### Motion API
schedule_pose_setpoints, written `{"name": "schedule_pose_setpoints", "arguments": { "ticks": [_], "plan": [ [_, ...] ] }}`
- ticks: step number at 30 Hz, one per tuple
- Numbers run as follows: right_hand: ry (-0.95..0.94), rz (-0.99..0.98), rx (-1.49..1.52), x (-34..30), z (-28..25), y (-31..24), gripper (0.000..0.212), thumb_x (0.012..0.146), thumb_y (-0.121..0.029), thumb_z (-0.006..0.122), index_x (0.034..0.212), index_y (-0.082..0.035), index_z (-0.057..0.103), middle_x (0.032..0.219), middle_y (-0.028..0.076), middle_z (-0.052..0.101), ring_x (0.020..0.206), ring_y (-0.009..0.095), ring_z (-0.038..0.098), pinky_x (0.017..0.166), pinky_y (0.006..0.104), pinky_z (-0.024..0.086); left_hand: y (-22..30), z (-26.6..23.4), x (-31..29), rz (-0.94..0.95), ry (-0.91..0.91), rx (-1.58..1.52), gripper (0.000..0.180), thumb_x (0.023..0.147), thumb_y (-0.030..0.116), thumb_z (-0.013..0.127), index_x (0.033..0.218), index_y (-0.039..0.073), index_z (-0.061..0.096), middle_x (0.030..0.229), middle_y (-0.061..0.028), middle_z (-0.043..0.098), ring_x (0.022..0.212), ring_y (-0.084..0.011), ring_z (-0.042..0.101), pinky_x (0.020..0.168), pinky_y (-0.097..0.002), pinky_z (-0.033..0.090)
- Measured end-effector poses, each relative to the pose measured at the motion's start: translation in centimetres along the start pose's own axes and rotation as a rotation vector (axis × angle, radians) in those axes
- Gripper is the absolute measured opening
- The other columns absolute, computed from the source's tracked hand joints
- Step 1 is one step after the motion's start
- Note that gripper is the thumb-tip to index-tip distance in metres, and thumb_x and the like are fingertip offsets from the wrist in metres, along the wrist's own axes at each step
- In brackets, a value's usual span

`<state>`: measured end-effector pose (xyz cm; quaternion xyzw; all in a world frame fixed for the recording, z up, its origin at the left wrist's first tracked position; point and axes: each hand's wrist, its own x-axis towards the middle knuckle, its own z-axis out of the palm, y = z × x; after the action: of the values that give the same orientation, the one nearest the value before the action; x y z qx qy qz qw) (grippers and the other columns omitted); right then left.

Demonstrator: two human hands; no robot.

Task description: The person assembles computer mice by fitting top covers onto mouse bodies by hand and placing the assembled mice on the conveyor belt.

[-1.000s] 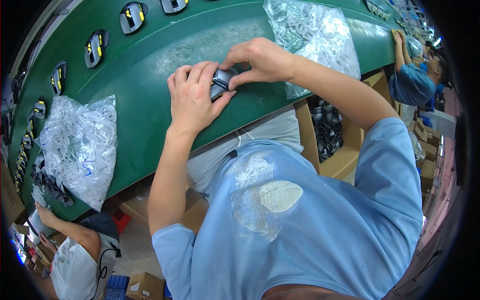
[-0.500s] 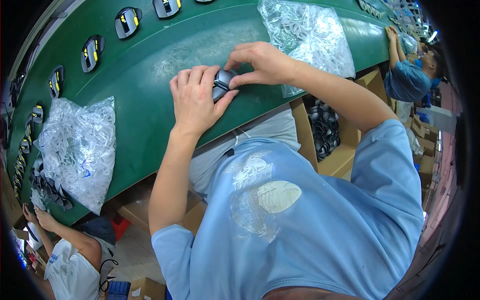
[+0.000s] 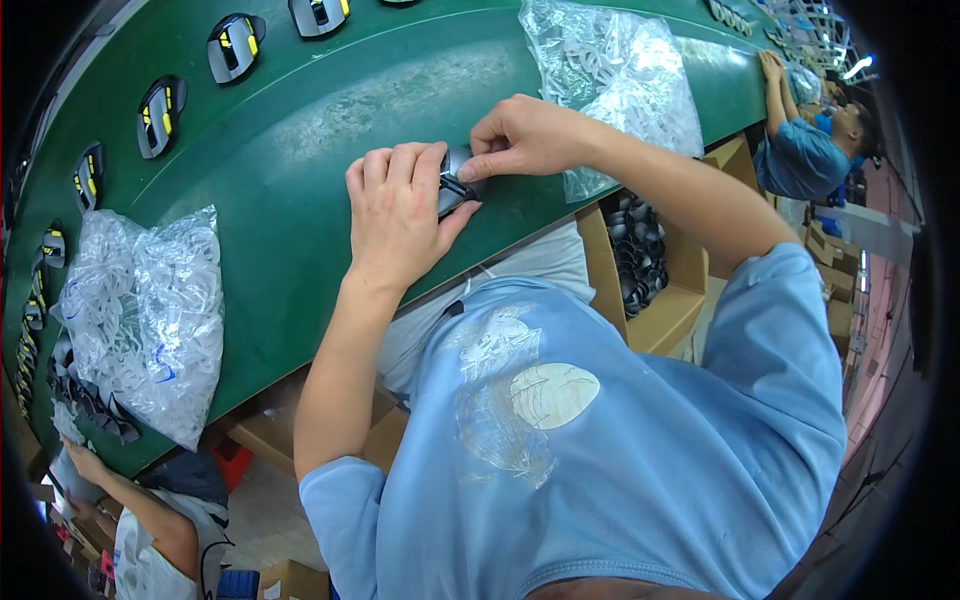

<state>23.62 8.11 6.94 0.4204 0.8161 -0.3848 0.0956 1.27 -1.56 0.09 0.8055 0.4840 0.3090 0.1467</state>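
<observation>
On the green work surface lies a grey and black computer mouse (image 3: 453,178), partly hidden under my hands. My left hand (image 3: 402,205) is wrapped over its left side, fingers together on top and thumb along the near edge. From the right, my right hand (image 3: 525,138) presses thumb and curled fingers together at the top of the mouse. Whether a small part sits between those fingertips cannot be made out.
Several grey, black and yellow mice (image 3: 236,48) line the far side of the green table (image 3: 300,200). Clear bags of white plastic parts lie left (image 3: 150,310) and right (image 3: 615,75). Below the edge, a carton (image 3: 672,312) holds dark shells. Co-workers sit at both sides (image 3: 808,160).
My right thumb and fingers, which were apart around the mouse's right end, have come together on its top. The row of mice appears slightly farther left in view.
</observation>
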Motion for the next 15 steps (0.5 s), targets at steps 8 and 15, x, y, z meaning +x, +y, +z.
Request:
{"name": "schedule_pose_setpoints", "arguments": {
  "ticks": [8,15],
  "plan": [
    [-0.25,0.154,0.079,1.6,-2.1,-1.7,0.052,0.1,-0.052,0.075,0.082,-0.002,0.077,0.072,0.006,0.074,0.068,0.02,0.07,0.065,0.0358,0.054,-0.2,0.4,0.4,0.023,0.014,-0.056,0.065,0.077,0.03,0.093,0.13,0.006,0.064,0.124,-0.0103,0.066,0.116,-0.0334,0.058,0.101,-0.0475,0.043],
    [-0.324,0.026,-0.236,3.1,-3.1,-3.5,0.053,0.101,-0.05,0.073,0.08,-0.001,0.074,0.068,0.008,0.07,0.064,0.021,0.065,0.06,0.0423,0.05,-0.4,0.5,0.3,0.051,0.042,-0.066,0.063,0.076,0.029,0.093,0.127,0.004,0.064,0.121,-0.0112,0.066,0.112,-0.0335,0.058,0.096,-0.0469,0.045]
  ]
}}
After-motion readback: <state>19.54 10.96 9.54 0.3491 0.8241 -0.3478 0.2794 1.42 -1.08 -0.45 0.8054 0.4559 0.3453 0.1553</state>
